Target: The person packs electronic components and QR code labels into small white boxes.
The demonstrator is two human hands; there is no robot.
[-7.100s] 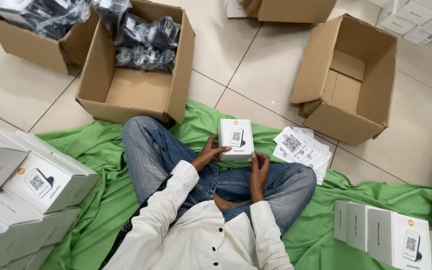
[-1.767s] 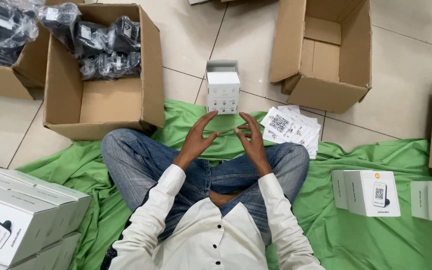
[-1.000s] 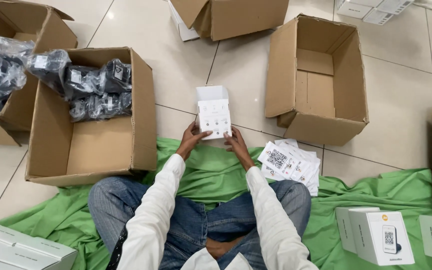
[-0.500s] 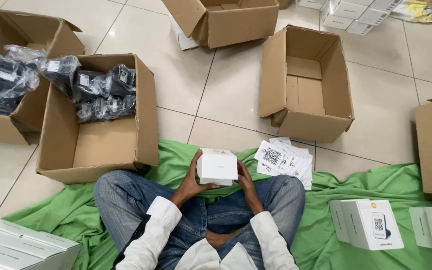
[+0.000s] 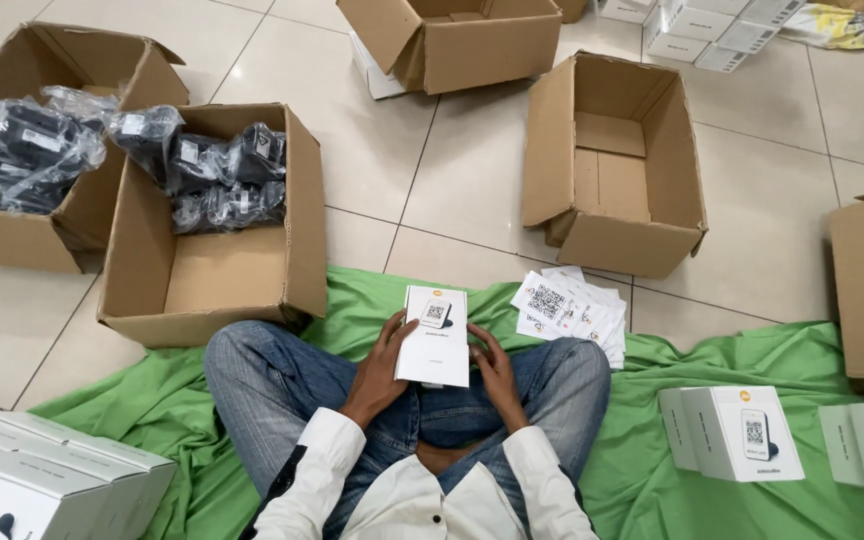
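The person is sitting on a green cloth (image 5: 712, 345) and holding a white box (image 5: 433, 336) over the lap. The left hand (image 5: 380, 362) and right hand (image 5: 497, 368) are gripping its two sides. Holding both sides evenly is keeping the box flat and steady.

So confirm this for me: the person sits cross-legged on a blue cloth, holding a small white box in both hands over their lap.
Not quite: the cloth is green, not blue, as the head view shows. The rest stands: the person sits cross-legged, with the left hand and the right hand holding the small white box over the lap.
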